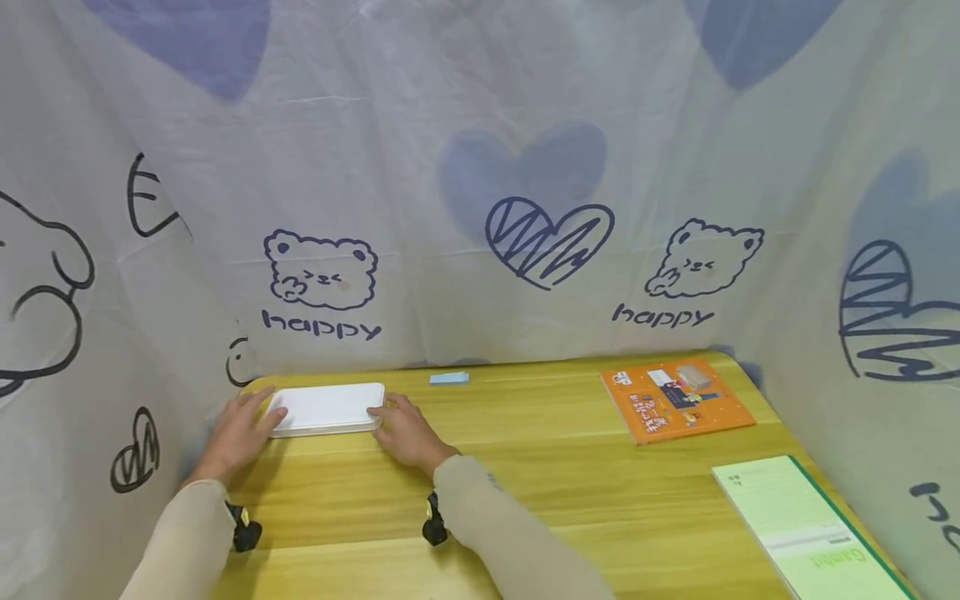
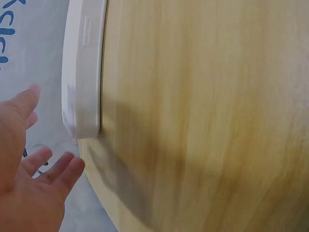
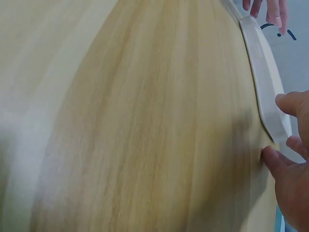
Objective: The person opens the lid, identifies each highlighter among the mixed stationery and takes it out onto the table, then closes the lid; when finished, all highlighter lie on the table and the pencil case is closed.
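A flat white box [image 1: 327, 408] with rounded corners lies near the table's back left. My left hand [image 1: 238, 433] is at its left end, and in the left wrist view the fingers [image 2: 67, 171] are spread just off the box's corner. At the other end is my right hand [image 1: 408, 431], with the thumb over the box's edge in the head view. The right wrist view shows that thumb [image 3: 288, 102] overlapping the white box [image 3: 265, 79], while the fingertips [image 3: 271, 157] sit beside its near end.
A small light-blue item [image 1: 449, 378] lies by the back edge. To the right are an orange printed book [image 1: 678, 400] and a pale green pad [image 1: 806, 521]. Printed fabric [image 1: 427, 275] hangs around the table [image 1: 540, 492] at the back and sides.
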Motion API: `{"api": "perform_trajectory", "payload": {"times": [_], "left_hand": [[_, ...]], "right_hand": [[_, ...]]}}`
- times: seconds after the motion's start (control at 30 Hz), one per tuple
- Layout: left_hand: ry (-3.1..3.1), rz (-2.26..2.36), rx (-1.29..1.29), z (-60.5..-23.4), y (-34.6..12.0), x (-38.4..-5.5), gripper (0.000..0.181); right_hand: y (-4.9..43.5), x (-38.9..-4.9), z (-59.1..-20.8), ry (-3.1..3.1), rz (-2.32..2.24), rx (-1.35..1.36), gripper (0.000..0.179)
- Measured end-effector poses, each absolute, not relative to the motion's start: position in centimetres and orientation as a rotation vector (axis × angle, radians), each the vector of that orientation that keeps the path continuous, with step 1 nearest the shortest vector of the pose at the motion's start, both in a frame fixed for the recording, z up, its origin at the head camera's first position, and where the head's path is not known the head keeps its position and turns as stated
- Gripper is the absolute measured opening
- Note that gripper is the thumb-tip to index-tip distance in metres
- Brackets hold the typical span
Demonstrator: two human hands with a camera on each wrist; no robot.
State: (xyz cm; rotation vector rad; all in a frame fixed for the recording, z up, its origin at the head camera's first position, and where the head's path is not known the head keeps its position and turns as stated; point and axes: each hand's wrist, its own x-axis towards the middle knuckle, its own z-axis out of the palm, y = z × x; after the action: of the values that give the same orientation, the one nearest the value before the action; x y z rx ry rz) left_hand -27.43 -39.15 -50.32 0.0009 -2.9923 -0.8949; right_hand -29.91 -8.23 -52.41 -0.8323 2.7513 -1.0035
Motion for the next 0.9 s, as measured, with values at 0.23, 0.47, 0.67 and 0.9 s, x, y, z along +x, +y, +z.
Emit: {"api": "perform_trajectory", "payload": {"times": [0.23, 0.47, 0.67, 0.9], "left_hand": [[-3.043, -0.851, 0.013, -51.1, -38.9, -27.6, 0.061], [-3.003, -0.867, 0.011, -51.4, -38.7, -27.3, 0.050], [-2.994, -0.930, 0.078, -51.7, -38.6, -26.6, 0.044], [-3.003, -0.949, 0.035, -51.5, -38.4, -25.4, 0.048]], "right_hand": [[-8.8, -29.9, -52.6, 2.675, -1.074, -0.779, 0.044], [-9.3, -29.6, -52.6, 2.663, -1.108, -0.729, 0.049], [-8.9, -29.0, -52.6, 2.706, -1.094, -0.720, 0.045], [-7.8, -28.2, -53.0, 2.679, -1.235, -0.691, 0.036]]}}
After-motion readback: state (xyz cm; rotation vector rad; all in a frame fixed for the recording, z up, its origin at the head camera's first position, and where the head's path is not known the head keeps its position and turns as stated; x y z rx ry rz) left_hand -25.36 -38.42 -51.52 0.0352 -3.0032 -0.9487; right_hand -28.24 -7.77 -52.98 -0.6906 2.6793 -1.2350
